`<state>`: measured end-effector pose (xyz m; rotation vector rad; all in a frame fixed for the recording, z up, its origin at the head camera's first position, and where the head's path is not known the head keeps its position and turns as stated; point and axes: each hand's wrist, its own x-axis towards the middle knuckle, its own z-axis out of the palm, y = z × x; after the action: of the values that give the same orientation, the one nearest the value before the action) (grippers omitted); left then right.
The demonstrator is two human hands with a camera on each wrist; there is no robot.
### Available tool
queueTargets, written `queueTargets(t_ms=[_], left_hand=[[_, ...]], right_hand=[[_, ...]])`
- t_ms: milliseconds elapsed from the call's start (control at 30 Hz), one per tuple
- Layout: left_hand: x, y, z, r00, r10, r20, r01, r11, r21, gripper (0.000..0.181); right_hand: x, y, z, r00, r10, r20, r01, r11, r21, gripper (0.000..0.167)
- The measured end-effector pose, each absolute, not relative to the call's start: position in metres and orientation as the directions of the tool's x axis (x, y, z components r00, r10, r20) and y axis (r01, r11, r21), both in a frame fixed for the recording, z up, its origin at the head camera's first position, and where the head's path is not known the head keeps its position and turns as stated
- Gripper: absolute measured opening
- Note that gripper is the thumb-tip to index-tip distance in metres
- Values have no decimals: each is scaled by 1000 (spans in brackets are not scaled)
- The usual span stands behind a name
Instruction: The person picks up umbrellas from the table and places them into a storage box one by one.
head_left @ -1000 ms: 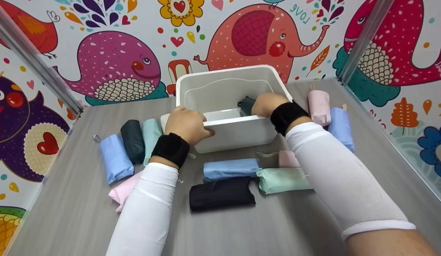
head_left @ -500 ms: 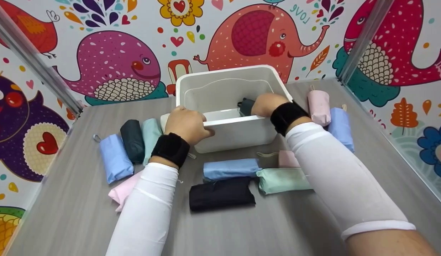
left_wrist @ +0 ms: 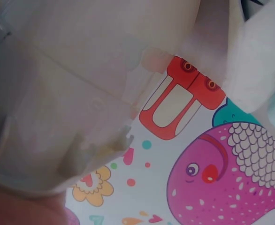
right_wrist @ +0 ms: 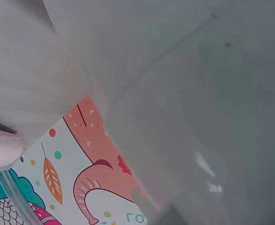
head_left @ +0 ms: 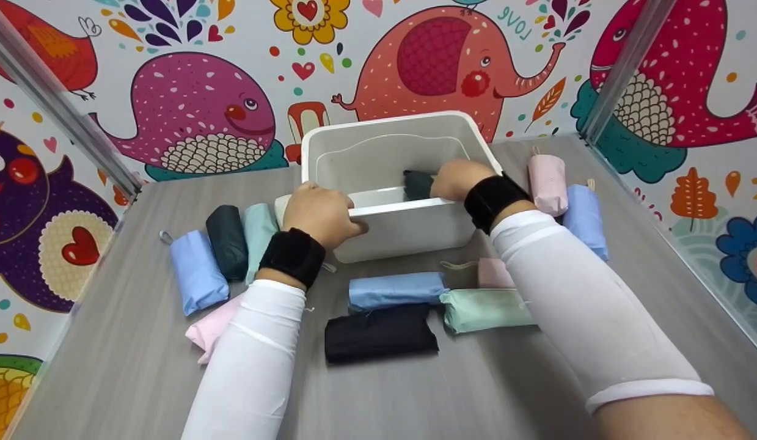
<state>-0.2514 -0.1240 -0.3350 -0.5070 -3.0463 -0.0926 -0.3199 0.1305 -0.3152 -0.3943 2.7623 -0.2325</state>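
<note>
A white plastic bin [head_left: 402, 235] stands tilted at the back of the table in the head view. My left hand [head_left: 322, 215] grips its near rim at the left corner, thumb on the outside. Over the right part of that rim reaches my right hand [head_left: 460, 180], holding a dark grey-green folded umbrella [head_left: 418, 185] inside the bin. Only one end of this umbrella shows; my fingers are largely hidden behind the hand and rim. Both wrist views mostly show the bin's blurred wall [left_wrist: 81, 93], close to the camera.
Folded umbrellas in sleeves lie around: blue [head_left: 198, 272], dark green [head_left: 226, 242] and pink [head_left: 214, 327] at left; blue [head_left: 396, 289], black [head_left: 381, 333] and mint [head_left: 488, 310] in front; pink [head_left: 547, 183] and blue [head_left: 585, 221] at right. A patterned wall [head_left: 207, 116] closes the back.
The dark umbrella's visible end has shifted slightly left and turned inside the bin; its dark tip detail no longer shows. Both hands and the bin have stayed in place.
</note>
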Motion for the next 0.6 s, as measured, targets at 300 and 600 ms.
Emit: queueTargets(t_ms=[300,600], left_hand=[[-251,-124,-335,-942,329,60,332,942,49,36],[-251,-124,-335,-939,337,62,340,940,40,38]], right_hand=[[-318,130,-314,-905,-298,-303,-244,948,-203,36],[-317,130,-314,-911,-278,-304,-219,952,-213,38]])
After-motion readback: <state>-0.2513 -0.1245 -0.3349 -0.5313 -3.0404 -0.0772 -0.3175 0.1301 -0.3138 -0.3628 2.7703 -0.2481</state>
